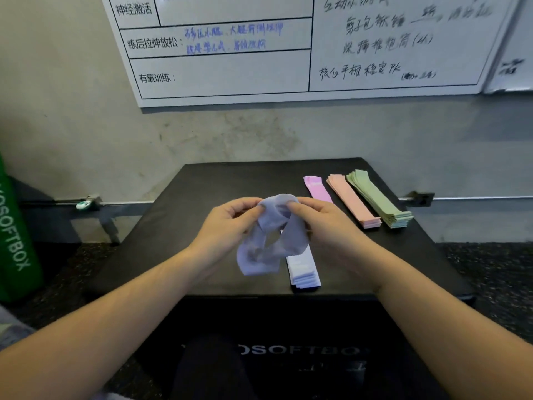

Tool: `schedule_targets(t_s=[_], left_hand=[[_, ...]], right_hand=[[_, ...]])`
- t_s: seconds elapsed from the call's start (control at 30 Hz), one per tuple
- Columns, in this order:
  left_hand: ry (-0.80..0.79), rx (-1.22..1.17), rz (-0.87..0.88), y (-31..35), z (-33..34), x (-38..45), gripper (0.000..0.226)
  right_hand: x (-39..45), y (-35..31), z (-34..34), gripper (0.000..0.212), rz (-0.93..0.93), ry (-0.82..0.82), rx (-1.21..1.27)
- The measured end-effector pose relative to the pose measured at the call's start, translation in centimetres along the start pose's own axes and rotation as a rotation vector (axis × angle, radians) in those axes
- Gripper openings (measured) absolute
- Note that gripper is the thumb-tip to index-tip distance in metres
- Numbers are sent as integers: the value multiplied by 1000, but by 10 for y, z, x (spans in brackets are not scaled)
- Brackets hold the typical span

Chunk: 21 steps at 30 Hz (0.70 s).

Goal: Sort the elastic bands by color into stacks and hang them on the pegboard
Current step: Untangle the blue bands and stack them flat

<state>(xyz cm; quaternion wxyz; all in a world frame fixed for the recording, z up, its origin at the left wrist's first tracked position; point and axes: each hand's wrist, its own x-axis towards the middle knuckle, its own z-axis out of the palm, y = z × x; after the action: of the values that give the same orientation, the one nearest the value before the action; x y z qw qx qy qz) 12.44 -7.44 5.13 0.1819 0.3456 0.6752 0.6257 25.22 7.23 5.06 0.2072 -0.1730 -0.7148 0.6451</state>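
Loosely twisted lilac band (271,235), thin and stretchy, pinched between both hands (277,223)

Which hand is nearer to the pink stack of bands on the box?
Right. The right hand, pinching the lavender band, sits just left of the pink stack, partly overlapping its near end. The left hand is further left, across the band.

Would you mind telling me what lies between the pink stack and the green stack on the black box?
In the head view, the peach stack lies between the pink stack and the green stack.
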Motion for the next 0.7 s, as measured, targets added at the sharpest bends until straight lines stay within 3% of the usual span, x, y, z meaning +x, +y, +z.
schedule_targets(t_s=[0.2, 0.4, 0.57, 0.7], left_hand=[[-100, 129, -8, 24, 8, -18, 20], [-172, -189, -169, 40, 25, -35, 16], [-156, -282, -221, 47, 30, -46, 13], [-82, -216, -149, 45, 34, -52, 8]], right_hand=[[-32, -20, -10, 24, 37, 46, -14], [-52, -24, -9, 12, 17, 29, -82], [-71, -24, -8, 36, -103, 79, -54], [-78, -27, -4, 7, -221, 175, -110]])
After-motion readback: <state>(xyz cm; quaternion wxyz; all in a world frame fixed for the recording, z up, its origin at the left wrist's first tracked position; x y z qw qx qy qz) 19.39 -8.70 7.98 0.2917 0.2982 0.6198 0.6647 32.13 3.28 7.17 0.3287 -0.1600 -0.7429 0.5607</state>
